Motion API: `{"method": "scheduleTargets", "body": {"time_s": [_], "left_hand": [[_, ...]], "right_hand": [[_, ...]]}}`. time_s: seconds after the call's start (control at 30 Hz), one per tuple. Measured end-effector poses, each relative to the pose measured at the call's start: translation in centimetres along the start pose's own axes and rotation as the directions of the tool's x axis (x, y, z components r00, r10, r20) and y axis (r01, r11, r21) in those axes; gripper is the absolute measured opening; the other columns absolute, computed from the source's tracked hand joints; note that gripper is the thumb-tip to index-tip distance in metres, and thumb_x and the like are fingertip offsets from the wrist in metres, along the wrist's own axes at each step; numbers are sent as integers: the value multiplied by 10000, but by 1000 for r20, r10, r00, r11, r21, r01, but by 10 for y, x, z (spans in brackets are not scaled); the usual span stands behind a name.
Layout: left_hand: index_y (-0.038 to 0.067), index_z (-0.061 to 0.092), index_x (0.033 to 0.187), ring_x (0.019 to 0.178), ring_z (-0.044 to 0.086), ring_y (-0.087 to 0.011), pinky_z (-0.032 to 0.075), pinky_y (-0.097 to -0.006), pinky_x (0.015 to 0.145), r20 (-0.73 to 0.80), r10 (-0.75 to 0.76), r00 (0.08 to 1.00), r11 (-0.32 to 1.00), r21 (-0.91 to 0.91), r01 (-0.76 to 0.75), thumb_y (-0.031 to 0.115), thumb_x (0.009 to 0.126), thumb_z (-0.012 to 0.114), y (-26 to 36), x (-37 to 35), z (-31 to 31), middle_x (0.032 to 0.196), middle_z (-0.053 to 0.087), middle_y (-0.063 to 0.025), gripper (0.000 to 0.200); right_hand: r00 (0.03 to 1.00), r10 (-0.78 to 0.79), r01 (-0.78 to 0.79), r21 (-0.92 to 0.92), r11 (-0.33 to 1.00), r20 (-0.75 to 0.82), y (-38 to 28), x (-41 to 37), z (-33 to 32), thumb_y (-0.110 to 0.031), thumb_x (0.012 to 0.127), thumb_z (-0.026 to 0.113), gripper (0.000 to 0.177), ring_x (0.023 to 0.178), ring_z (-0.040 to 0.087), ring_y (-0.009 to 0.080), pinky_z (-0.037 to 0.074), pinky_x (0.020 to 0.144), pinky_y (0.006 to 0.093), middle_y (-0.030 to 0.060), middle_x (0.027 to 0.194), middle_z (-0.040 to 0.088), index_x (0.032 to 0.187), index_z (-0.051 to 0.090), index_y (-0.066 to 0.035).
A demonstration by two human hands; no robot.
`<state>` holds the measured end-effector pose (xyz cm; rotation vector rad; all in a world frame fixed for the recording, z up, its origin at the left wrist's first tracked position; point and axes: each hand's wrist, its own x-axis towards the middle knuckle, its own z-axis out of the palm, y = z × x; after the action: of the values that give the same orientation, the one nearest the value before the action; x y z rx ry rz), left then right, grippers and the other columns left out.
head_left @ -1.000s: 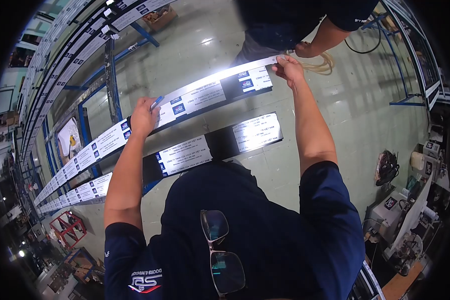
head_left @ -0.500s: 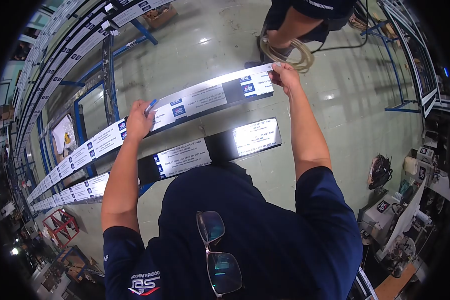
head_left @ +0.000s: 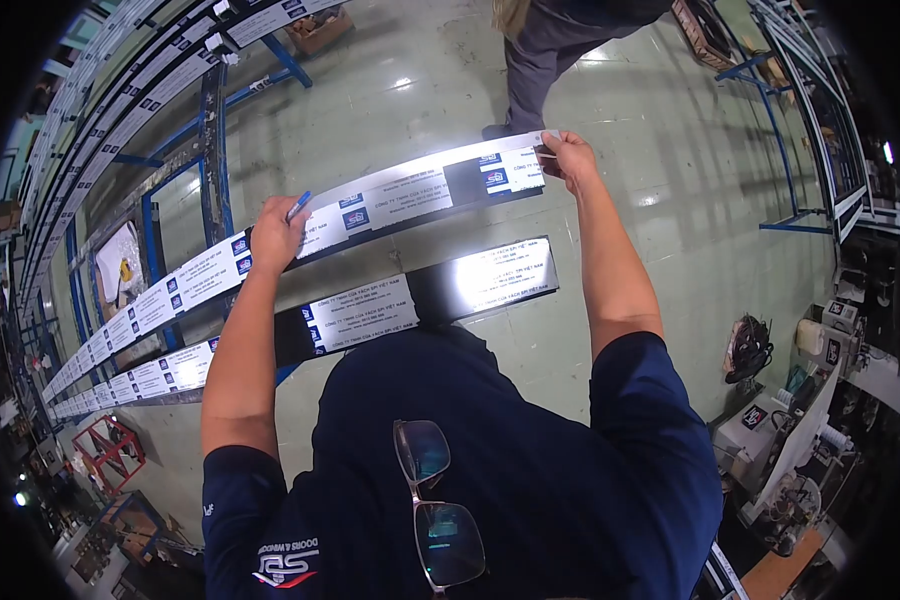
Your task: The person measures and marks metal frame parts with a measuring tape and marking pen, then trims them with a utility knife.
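Note:
A long profile (head_left: 411, 195) wrapped in printed white and blue film runs from lower left to upper right before me. Along its far edge lies a thin shiny metal strip (head_left: 420, 164), like a steel ruler. The fingers of my left hand (head_left: 278, 232) are closed on a blue pen (head_left: 299, 206), and the hand rests on the profile. At the far right end, my right hand (head_left: 571, 158) pinches the strip's tip between thumb and fingers. Nearer my body lies a second film-wrapped profile (head_left: 365, 313), touched by neither hand.
A person's grey trouser leg (head_left: 532, 85) stands beyond the profile's right end. Blue metal racks (head_left: 215, 150) hold more long profiles at left. Another rack (head_left: 792, 170) stands at right. A red frame (head_left: 108, 455) is on the floor at lower left; a black bundle (head_left: 748, 349) lies at right.
The other person has stepped away toward the top, and the coiled hose is mostly out of view. My hands stay at nearly the same places on the profile and strip.

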<state>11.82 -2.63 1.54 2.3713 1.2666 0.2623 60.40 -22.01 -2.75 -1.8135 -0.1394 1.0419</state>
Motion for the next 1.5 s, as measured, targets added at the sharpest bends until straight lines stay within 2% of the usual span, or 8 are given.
{"method": "scheduleTargets", "body": {"time_s": [0.3, 0.37, 0.43, 0.53, 0.67, 0.9, 1.27, 1.5], "left_hand": [[92, 724, 1078, 1055, 638, -368, 515, -431, 910, -42, 57, 998, 998, 26, -56, 246, 896, 691, -13, 2, 10, 1150, 661, -144, 241], [95, 721, 1087, 1057, 636, -378, 517, -440, 905, -28, 29, 999, 999, 30, -28, 258, 901, 688, -16, 1, 11, 1145, 660, -160, 249], [70, 710, 1067, 1026, 638, -385, 516, -443, 886, -55, 45, 997, 999, -21, -46, 246, 909, 690, -13, -1, 8, 1099, 660, -161, 237], [83, 708, 1085, 1042, 633, -375, 515, -440, 905, -53, 7, 999, 999, -36, -9, 228, 907, 684, -13, -3, 7, 1118, 658, -141, 231], [101, 693, 1079, 1046, 635, -357, 519, -430, 912, -4, 24, 1000, 1000, 16, -24, 278, 917, 657, -21, 1, 15, 1131, 661, -121, 243], [70, 683, 1020, 997, 657, -375, 544, -476, 831, -92, 5, 996, 998, -66, -11, 149, 850, 625, -14, -1, 20, 1059, 654, -173, 196], [10, 680, 996, 1056, 668, -371, 559, -450, 893, 131, 17, 991, 990, -139, 2, 74, 782, 705, -21, 5, -10, 1133, 634, -182, 225], [61, 417, 1479, 1298, 514, -397, 464, -464, 1065, 124, 77, 989, 981, -187, -53, 194, 757, 828, -25, -28, -68, 1433, 476, -195, 842]], "right_hand": [[998, -60, 59, -66, 996, -23, -3, -9, -1, -303, 951, 707, 239, 691, 689, 138, 500, 560, 304, 55, 951, 734, 1064, 645, -102], [999, -15, 23, -159, 987, 51, 6, 9, -10, -356, 936, 718, 369, 958, 682, 213, 553, 799, 364, 115, 1099, 700, 1176, 638, -88], [764, -586, 313, -641, 701, -268, 26, 25, 6, -279, 898, 742, 388, 986, 677, 296, 536, 829, 407, 156, 1080, 696, 1199, 640, -57], [527, -820, 426, -765, 483, -224, -8, -46, 69, -230, 858, 756, 430, 1133, 605, 368, 480, 976, 432, 207, 1173, 648, 1226, 632, -47], [454, -807, 852, -450, 268, 377, -1, -105, 179, -154, 795, 769, 479, 1158, 564, 409, 459, 1009, 461, 214, 1237, 605, 1244, 631, -60], [250, -604, 820, -498, -284, 756, 0, -185, 320, -143, 877, 603, 378, 1149, 588, 291, 357, 1062, 531, 127, 1231, 657, 1253, 633, -135], [328, -588, 761, -575, -299, 740, -8, -195, 336, -100, 867, 600, 178, 1027, 598, 307, 370, 1054, 503, 105, 975, 656, 989, 729, -84], [384, -746, 735, -670, -110, 544, -1, -197, 300, -38, 824, 686, 88, 906, 609, 287, 436, 934, 460, 118, 891, 620, 901, 658, -69]]}}
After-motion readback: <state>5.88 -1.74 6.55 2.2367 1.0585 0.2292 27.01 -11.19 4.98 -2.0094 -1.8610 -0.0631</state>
